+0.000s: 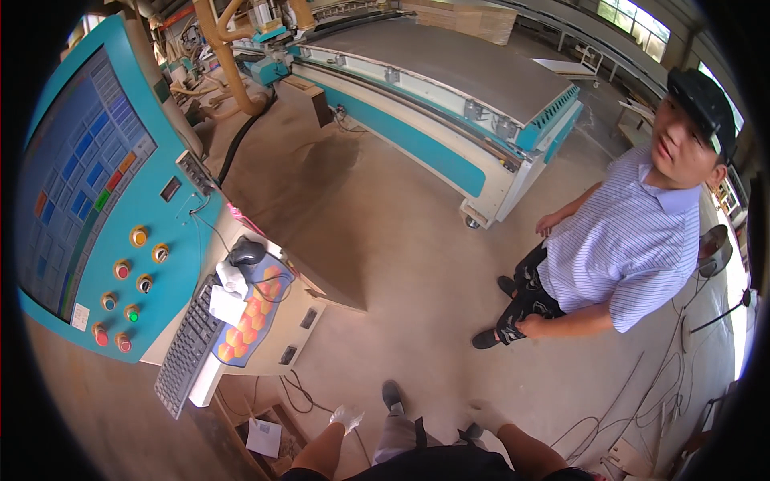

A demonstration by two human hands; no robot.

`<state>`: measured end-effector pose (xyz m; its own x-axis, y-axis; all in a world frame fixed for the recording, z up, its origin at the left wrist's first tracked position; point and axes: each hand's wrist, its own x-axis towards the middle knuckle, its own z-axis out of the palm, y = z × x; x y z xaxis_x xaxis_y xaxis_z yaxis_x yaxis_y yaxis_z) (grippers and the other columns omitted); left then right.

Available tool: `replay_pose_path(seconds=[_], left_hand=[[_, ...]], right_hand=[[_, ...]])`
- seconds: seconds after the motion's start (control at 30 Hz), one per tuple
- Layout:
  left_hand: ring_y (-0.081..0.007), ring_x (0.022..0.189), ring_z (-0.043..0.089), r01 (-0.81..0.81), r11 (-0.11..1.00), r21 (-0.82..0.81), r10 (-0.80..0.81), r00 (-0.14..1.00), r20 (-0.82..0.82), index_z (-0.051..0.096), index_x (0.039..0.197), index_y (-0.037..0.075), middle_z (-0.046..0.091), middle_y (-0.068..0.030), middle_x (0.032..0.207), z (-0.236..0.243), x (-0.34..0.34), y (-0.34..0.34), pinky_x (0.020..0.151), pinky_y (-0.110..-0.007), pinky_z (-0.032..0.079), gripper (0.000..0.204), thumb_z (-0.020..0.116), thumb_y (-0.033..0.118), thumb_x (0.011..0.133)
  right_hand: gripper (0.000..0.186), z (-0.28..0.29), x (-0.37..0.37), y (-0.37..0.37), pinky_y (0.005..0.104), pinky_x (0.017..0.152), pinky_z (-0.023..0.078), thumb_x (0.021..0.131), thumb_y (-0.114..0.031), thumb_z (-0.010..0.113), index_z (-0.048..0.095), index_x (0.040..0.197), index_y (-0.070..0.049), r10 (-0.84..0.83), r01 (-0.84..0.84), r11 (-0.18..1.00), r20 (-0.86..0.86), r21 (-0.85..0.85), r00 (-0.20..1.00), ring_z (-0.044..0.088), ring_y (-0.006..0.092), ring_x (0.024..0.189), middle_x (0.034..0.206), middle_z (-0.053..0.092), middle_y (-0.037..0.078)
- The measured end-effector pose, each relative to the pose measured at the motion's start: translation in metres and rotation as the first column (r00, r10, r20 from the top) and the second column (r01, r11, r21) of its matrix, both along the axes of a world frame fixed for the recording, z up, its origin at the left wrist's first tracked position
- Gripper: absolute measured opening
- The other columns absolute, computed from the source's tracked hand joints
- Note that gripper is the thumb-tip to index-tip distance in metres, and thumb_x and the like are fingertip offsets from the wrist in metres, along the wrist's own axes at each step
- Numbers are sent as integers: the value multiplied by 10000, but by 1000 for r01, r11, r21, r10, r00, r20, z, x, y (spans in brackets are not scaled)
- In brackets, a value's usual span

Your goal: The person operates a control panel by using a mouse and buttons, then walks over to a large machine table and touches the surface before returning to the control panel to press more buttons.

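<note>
My left hand (347,418), in a white glove, hangs low beside my leg. The control cabinet's open lower compartment (277,417) is the nearest thing to it, and I see nothing held. On the other side my right hand (486,417) hangs by my right leg, pale and blurred against the floor. The fingers of both hands are too small and unclear to read. To the left stands a teal control panel (172,232) with a lit screen (80,184) and several push buttons. A black keyboard (188,345), a black mouse (247,252) and a patterned mouse pad (255,317) lie on its shelf.
A person (626,232) in a striped shirt and dark cap stands at right. Beyond lies a long machine bed (449,64) with teal sides. Loose cables (642,409) trail over the floor at lower right; a black hose (241,140) runs behind the panel.
</note>
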<state>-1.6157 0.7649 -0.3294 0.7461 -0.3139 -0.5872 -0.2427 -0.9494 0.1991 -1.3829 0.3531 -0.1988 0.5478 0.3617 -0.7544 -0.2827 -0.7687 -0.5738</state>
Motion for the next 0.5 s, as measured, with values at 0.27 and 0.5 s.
replay_pose_path(seconds=[0.27,0.5], left_hand=[[-319,960,710,-19,982,189,43,992,-122,655,1146,107,709,-130,1045,32,118,-134,794,-461,576,273,653,262,922],[-376,1134,631,-500,841,-209,385,823,-417,723,1122,96,701,-165,1146,151,245,-372,1015,-468,470,364,493,318,948]], right_hand=[[598,-19,-37,-179,348,945,516,832,-271,692,602,1310,75,-385,376,921,88,107,919,642,270,1142,1277,658,198],[491,-84,-111,-405,350,731,508,795,-257,678,671,1176,53,-706,700,706,-29,-107,708,640,239,816,911,702,138]])
